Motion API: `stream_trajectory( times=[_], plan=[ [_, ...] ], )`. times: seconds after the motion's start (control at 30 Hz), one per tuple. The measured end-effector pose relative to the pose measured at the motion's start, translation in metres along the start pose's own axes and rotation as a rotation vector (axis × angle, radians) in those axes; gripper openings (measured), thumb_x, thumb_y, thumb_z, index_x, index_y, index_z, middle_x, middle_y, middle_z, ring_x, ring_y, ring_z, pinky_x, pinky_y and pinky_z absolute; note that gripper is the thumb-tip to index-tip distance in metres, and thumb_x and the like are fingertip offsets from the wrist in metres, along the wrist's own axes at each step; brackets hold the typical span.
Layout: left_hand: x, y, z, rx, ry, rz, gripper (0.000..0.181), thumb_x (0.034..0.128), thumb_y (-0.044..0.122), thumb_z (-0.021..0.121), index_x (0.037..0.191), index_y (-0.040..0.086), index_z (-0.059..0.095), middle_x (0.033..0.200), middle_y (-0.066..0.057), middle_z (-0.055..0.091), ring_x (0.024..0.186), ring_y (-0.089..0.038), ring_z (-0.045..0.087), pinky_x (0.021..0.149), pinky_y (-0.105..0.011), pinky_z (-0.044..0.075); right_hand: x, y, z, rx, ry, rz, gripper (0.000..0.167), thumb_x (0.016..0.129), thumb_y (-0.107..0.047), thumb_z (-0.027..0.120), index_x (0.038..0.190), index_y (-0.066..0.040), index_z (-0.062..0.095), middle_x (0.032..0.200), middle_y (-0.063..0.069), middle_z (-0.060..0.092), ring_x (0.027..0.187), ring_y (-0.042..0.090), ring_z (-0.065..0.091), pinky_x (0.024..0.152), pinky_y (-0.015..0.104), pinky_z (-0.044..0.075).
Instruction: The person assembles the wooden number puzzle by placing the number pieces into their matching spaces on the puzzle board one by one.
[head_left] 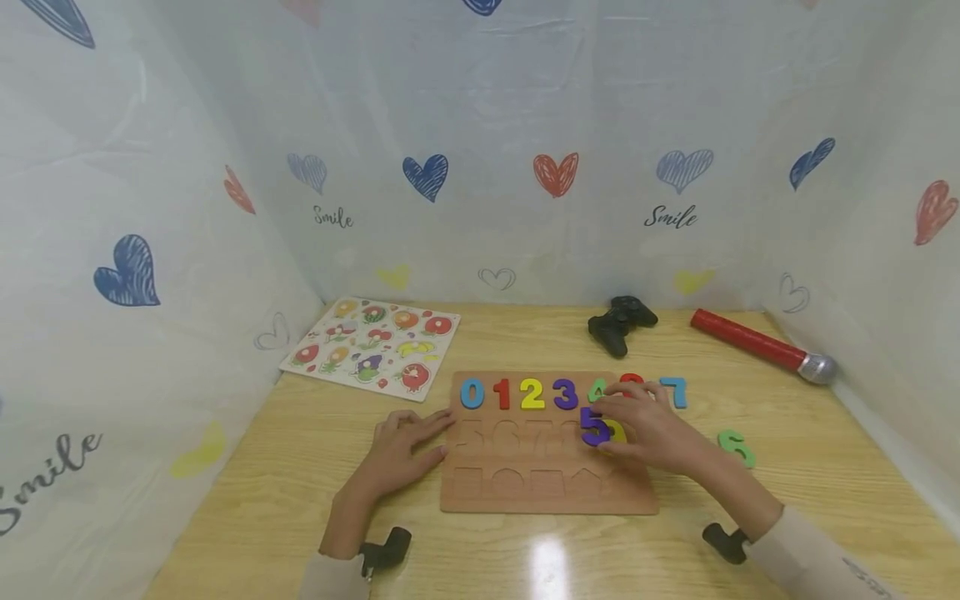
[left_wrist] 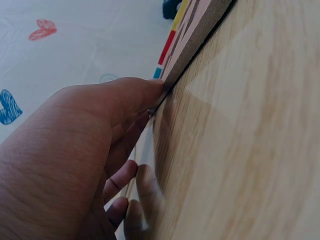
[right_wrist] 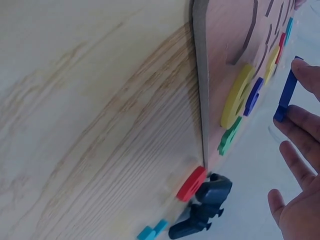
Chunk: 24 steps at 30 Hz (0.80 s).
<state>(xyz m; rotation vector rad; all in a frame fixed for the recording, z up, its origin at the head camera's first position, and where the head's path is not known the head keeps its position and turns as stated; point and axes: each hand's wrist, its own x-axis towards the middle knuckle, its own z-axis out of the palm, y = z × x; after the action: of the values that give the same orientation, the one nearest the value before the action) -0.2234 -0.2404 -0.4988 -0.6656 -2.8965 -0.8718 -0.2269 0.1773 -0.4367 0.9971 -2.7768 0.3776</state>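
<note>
A wooden number puzzle board (head_left: 517, 492) lies on the table, with 0, 1, 2, 3 and a green 4 (right_wrist: 230, 136) along its top row. My right hand (head_left: 648, 425) pinches a purple number 5 (head_left: 594, 427) between thumb and fingers, held above the board. Beneath that hand, a round yellow piece (right_wrist: 237, 97) lies on the board, partly hidden in the head view. My left hand (head_left: 401, 450) touches the board's left edge with thumb and fingers fairly straight; in the left wrist view the thumb (left_wrist: 145, 92) meets the board's side.
Right of the board lie a red number piece (right_wrist: 192, 184), a blue 7 (head_left: 675, 392) and a green piece (head_left: 737, 448). Farther back are a black game controller (head_left: 621, 325) and a red microphone (head_left: 757, 343). A fruit puzzle board (head_left: 393, 350) sits at the back left.
</note>
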Motion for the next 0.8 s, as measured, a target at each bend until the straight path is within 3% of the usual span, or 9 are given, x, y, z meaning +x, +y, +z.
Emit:
stream_trajectory(
  times=[0.33, 0.8],
  plan=[
    [0.001, 0.001, 0.000, 0.003, 0.001, -0.004, 0.048, 0.0963, 0.040, 0.064, 0.143, 0.030, 0.058, 0.150, 0.012, 0.049, 0.120, -0.024, 0.037, 0.092, -0.049, 0.026, 0.005, -0.009, 0.004, 0.067, -0.010, -0.005, 0.049, 0.083, -0.033, 0.083, 0.126, -0.013, 0.070, 0.120, -0.003, 0.069, 0.125, 0.030, 0.047, 0.097, 0.063, 0.020],
    [0.000, 0.001, 0.000, -0.018, -0.011, -0.013, 0.048, 0.0964, 0.041, 0.064, 0.143, 0.031, 0.057, 0.151, 0.013, 0.048, 0.119, -0.023, 0.036, 0.093, -0.048, 0.025, 0.015, -0.020, 0.008, 0.054, 0.012, -0.048, 0.050, 0.081, -0.033, 0.084, 0.124, -0.011, 0.071, 0.120, 0.000, 0.069, 0.126, 0.031, 0.045, 0.097, 0.063, 0.020]
  ],
)
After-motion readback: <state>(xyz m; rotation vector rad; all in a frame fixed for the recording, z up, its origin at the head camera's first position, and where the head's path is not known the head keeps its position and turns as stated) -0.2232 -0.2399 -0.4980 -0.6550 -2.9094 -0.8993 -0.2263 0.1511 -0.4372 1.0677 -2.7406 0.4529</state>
